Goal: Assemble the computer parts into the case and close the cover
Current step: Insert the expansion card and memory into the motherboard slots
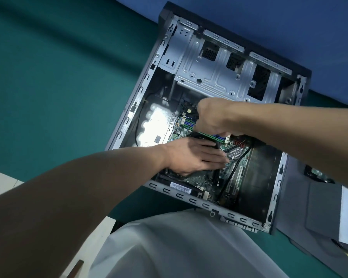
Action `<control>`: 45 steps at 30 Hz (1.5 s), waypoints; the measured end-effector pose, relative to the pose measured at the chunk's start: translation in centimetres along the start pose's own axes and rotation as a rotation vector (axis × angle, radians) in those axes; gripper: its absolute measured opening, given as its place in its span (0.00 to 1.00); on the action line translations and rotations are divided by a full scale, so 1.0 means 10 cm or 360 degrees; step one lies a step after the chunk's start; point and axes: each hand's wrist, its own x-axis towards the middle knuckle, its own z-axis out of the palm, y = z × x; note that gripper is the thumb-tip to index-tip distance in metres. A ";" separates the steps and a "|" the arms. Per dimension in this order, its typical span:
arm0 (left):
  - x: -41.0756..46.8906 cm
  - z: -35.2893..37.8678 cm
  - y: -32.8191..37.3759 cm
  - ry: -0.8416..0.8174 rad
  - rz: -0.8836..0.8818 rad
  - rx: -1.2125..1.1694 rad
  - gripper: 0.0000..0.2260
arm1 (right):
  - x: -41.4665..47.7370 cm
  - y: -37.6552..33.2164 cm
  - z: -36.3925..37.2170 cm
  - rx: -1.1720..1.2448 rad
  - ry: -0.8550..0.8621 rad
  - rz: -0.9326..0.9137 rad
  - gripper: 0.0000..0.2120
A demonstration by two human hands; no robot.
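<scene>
open computer case, on its side on a green mat, both hands inside.
near to far: left hand, fingers straight, flat on the motherboard, touching a black cable; right hand just beyond, fingers curled down, seemingly pinching the green memory module; hands close, apart; drive cage at far end.

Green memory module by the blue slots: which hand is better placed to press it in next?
Right. The right hand sits curled directly over the green memory module, while the left hand lies flat lower on the motherboard, across black cables. Whether the right already grips it is hidden.
</scene>
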 end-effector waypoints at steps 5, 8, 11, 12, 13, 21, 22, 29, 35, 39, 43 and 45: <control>0.00 -0.04 -0.02 0.0098 0.0014 -0.0036 0.28 | -0.16 0.04 -0.01 -0.1003 0.0257 -0.0620 0.09; 0.00 -0.03 -0.03 0.0155 0.0000 -0.0076 0.27 | -0.14 0.07 0.01 -0.1094 0.0351 -0.0863 0.14; 0.00 -0.01 -0.02 0.0100 0.0006 -0.0079 0.26 | -0.05 0.02 0.07 -0.0522 0.0331 -0.0446 0.16; 0.00 0.00 -0.02 0.0068 0.0007 -0.0052 0.26 | -0.01 0.02 0.07 -0.0238 0.0312 -0.0228 0.17; 0.00 0.00 -0.02 0.0056 0.0005 -0.0035 0.27 | 0.01 0.03 0.06 0.0011 0.0270 -0.0034 0.17; 0.01 0.01 -0.01 0.0031 0.0009 0.0069 0.28 | -0.17 -0.03 -0.01 -0.0676 -0.0009 -0.0313 0.07; 0.00 0.02 -0.01 0.0008 0.0012 0.0062 0.29 | -0.19 -0.02 0.00 -0.0906 0.0070 -0.0464 0.06; 0.01 -0.01 0.00 0.0160 0.0007 -0.0038 0.26 | -0.17 0.10 0.04 -0.1164 0.0267 -0.0896 0.19; 0.01 0.07 -0.02 0.0166 -0.0008 -0.0024 0.27 | 0.02 0.07 -0.05 0.0373 -0.0044 0.0060 0.15; 0.03 0.09 -0.03 0.0123 0.0000 0.0003 0.29 | -0.09 -0.03 -0.03 -0.0118 -0.0204 -0.0073 0.09; 0.03 0.10 -0.04 0.0004 0.0057 0.0039 0.31 | -0.20 -0.05 0.02 -0.0890 0.0145 -0.0522 0.06; 0.01 0.07 -0.04 0.0045 0.0068 0.0059 0.32 | -0.22 0.00 0.04 -0.1242 0.0374 -0.0796 0.12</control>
